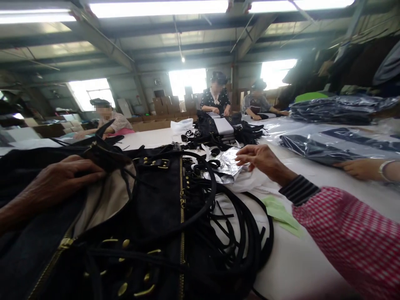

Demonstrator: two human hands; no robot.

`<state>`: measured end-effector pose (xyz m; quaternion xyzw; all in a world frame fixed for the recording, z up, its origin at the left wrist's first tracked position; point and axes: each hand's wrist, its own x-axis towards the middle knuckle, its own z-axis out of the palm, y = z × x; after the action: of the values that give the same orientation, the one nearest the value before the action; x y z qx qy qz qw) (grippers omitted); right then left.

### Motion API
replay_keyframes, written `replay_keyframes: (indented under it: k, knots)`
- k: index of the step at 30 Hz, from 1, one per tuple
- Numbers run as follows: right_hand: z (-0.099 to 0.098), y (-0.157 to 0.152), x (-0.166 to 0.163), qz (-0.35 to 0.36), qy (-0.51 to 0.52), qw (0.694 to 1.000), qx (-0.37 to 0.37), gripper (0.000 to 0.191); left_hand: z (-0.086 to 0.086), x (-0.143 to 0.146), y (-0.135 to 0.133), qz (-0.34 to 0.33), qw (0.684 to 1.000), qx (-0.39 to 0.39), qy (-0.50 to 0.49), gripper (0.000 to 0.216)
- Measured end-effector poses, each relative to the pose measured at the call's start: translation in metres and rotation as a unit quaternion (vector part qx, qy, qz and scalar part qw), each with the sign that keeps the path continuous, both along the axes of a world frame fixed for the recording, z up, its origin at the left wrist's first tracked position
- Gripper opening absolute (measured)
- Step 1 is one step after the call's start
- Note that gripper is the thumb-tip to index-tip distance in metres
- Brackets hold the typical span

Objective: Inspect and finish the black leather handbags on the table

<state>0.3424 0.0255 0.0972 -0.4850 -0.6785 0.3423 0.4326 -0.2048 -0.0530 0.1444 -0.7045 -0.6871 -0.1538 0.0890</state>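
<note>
A black handbag (156, 183) with brass zippers and studs lies in front of me, its mouth showing a pale lining (106, 200). My left hand (67, 179) is closed on the edge of that mouth. My right hand (261, 160) is out over the table, fingers half bent and apart. Its fingertips are at a crumpled silver plastic wrapper (229, 164); I see nothing held between them. Round black handles (240, 216) loop out to the right of the bag, above several loose black straps.
Green paper (281, 214) lies on the white table (300, 258). Another person's hand (356, 168) touches plastic-wrapped dark goods (315, 148) at right. More wrapped goods (337, 110) are stacked behind. Black bags (206, 125) are piled ahead. Several people sit across the table.
</note>
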Motion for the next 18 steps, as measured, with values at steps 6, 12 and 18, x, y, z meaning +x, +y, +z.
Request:
replay_keyframes:
  k: [6, 12, 18]
  knots:
    - [0.004, 0.070, -0.069, -0.031, -0.415, 0.905, 0.091, 0.010, -0.001, 0.002, 0.001, -0.001, 1.000, -0.015, -0.023, 0.069]
    - [-0.027, 0.109, -0.119, 0.008, -0.496, 0.868, 0.032, 0.014, -0.007, 0.005, 0.000, -0.001, 0.999, -0.012, -0.033, 0.054]
    - [-0.017, 0.084, -0.115, 0.012, -0.526, 0.847, 0.077, 0.021, -0.009, 0.008, -0.002, 0.008, 0.999, -0.001, -0.039, 0.051]
